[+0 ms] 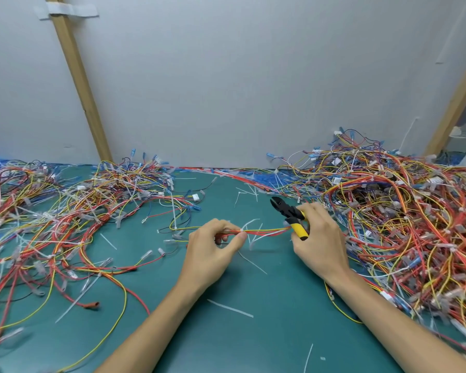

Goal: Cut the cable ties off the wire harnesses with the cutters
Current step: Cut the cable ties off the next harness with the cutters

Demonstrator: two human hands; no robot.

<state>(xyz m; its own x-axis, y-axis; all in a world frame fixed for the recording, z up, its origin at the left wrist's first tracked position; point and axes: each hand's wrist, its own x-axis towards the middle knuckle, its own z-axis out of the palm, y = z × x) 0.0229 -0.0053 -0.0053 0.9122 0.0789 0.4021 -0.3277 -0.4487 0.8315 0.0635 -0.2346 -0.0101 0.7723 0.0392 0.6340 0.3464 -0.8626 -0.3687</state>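
The wire harness [264,232] in work is a thin bundle of red and yellow wires, held just above the green mat [253,343], stretched between the two hands. On this harness, close to the left thumb, sits a white cable tie [249,229] with its loose tails sticking up and down; it seems not yet cut.

Around the harness, on the mat, lie many loose white tie pieces [229,308], so I judge that a good number of ties are already removed. Left of the harness lies a loose spread of wires [51,227], probably the finished ones. Right of the harness rises a thick pile of harnesses [404,216], where many ties are still visible, so much work is left.

The left hand [213,249] is closed in a pinch, thumb and fingers gripping the harness next to the tie. The right hand [318,238] is clenched around the yellow handles of the cutters [289,214] and also seems to hold the other end of the harness. The black jaws point up and away from the harness, apart from the tie, and look almost closed.
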